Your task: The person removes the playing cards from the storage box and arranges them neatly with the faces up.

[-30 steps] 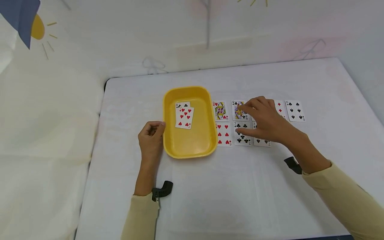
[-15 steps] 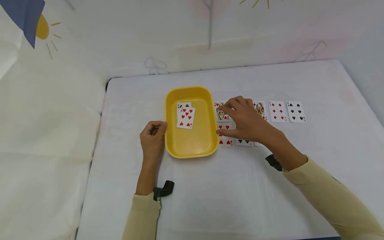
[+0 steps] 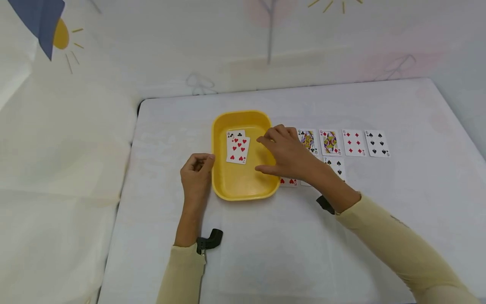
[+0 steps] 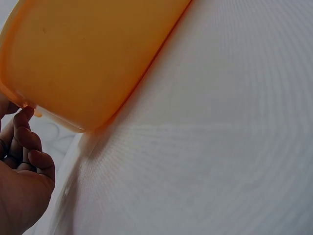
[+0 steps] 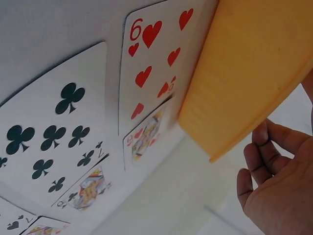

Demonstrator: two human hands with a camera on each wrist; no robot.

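Observation:
A yellow tray [image 3: 243, 185] sits on the white-covered table. In it lies a seven of hearts [image 3: 238, 150], overlapping an eight of clubs [image 3: 230, 135]. My left hand [image 3: 195, 177] pinches the tray's left rim with curled fingers; the left wrist view shows the fingertips at that rim. Over the tray's right side hovers my right hand [image 3: 290, 156], thumb and fingers spread apart, with nothing seen between them. In the right wrist view a six of hearts [image 5: 151, 63] and a seven of clubs [image 5: 54, 137] lie beside the tray.
Right of the tray, the upper row shows a queen of clubs [image 3: 308, 141], a queen of diamonds [image 3: 330, 142], a six of diamonds [image 3: 354, 142] and a six of spades [image 3: 377, 143]. A seven of spades [image 3: 336, 164] lies below them. A fabric wall [image 3: 159, 55] borders the table.
My right hand has moved left from above the cards to over the tray's right side, uncovering the queen of diamonds and six of diamonds. The left hand stays at the rim.

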